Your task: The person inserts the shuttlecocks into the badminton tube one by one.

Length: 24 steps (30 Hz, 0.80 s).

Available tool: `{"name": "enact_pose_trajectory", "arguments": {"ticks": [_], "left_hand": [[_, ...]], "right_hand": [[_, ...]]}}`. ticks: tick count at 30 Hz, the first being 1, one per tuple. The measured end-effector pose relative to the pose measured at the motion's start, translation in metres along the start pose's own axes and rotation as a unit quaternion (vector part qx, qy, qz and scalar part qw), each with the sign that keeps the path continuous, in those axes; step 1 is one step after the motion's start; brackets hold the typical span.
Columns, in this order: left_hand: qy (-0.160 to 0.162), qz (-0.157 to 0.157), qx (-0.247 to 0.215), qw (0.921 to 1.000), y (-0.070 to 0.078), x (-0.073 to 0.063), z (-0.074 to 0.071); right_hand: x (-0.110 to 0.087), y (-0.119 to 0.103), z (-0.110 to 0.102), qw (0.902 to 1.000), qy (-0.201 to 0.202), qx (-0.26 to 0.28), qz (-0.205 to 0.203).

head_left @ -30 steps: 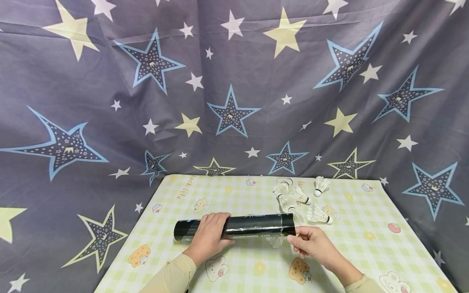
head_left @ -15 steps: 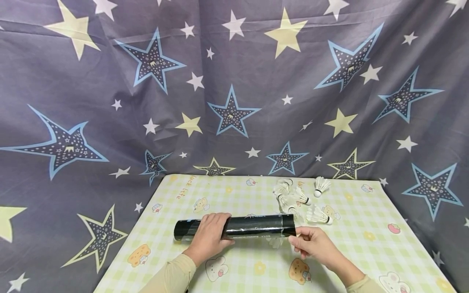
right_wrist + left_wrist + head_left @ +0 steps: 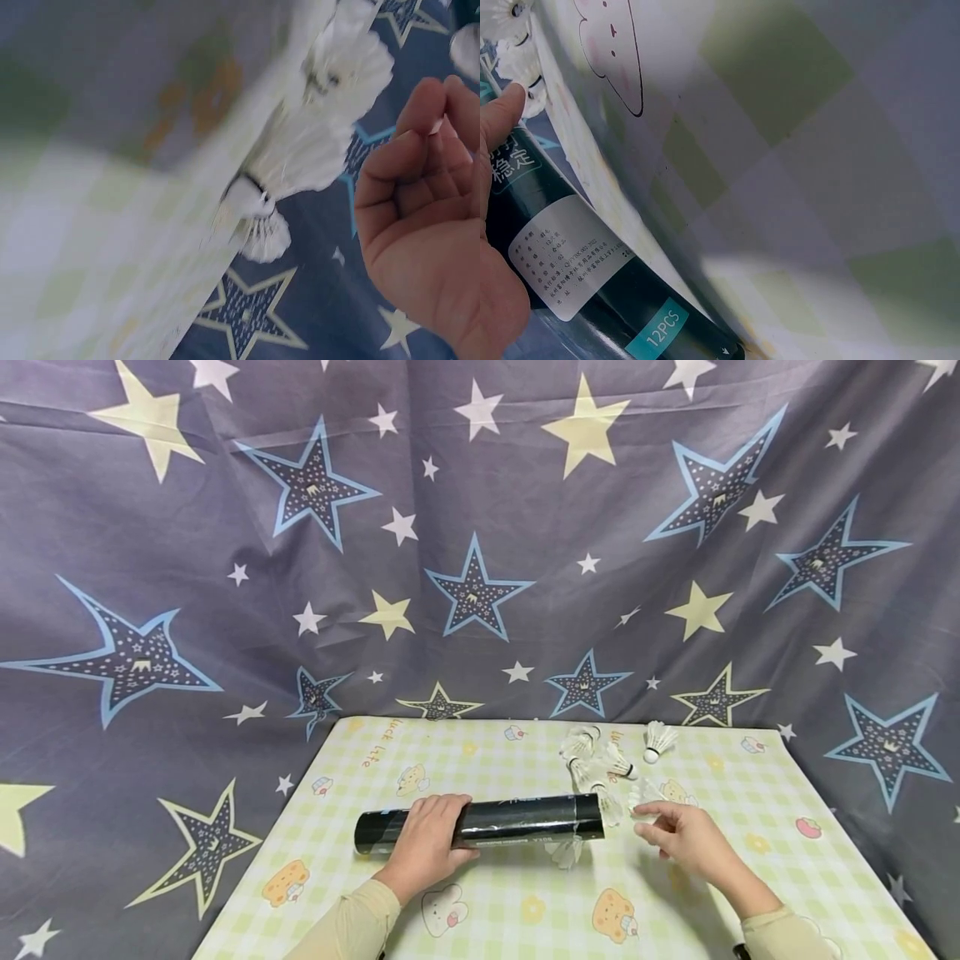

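My left hand [image 3: 427, 843] grips a long black shuttlecock tube [image 3: 525, 822] from above, just left of its middle. The tube lies sideways, its right end toward my right hand [image 3: 686, 839]. White labels and "12PCS" [image 3: 658, 330] show on it in the left wrist view. The right hand hovers right of that end, thumb and fingers loosely bent with nothing visible between them. Its fingertips overlap a white feather shuttlecock [image 3: 643, 793], whose base is hidden behind them in the head view. In the right wrist view, that hand's fingers [image 3: 424, 112] are beside several shuttlecocks [image 3: 307, 154].
Several more shuttlecocks [image 3: 579, 742] lie clustered behind the tube's right end, with one [image 3: 660, 741] further right near the back edge. Another [image 3: 566, 853] sticks out in front of the tube. A checked cloth [image 3: 495, 910] covers the table; a starry curtain [image 3: 510, 485] hangs behind.
My right hand has left the tube's right end and moved right and slightly up to a shuttlecock. The left hand keeps its hold; the tube's right end has risen slightly in view.
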<state>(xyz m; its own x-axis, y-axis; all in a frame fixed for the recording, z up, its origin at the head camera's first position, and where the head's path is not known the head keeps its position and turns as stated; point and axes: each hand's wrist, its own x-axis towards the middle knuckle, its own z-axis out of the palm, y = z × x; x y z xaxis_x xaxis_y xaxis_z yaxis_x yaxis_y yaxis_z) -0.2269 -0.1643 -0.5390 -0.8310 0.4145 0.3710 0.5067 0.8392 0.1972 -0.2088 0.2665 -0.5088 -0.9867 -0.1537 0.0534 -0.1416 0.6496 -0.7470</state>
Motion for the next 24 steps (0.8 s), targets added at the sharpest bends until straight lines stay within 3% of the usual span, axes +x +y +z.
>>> {"name": "enact_pose_trajectory", "arguments": {"ticks": [5, 11, 24], "left_hand": [[0.0, -0.001, -0.003, 1.0, -0.001, 0.0, 0.0], [0.0, -0.002, -0.002, 1.0, -0.002, -0.001, 0.0], [0.001, -0.001, 0.003, 1.0, -0.002, -0.002, 0.0]], "right_hand": [[0.008, 0.011, -0.013, 0.9968, 0.041, -0.068, -0.016], [0.014, 0.023, -0.016, 0.9856, 0.096, -0.131, -0.046], [0.017, 0.034, -0.004, 0.9764, 0.103, -0.184, -0.048]]}}
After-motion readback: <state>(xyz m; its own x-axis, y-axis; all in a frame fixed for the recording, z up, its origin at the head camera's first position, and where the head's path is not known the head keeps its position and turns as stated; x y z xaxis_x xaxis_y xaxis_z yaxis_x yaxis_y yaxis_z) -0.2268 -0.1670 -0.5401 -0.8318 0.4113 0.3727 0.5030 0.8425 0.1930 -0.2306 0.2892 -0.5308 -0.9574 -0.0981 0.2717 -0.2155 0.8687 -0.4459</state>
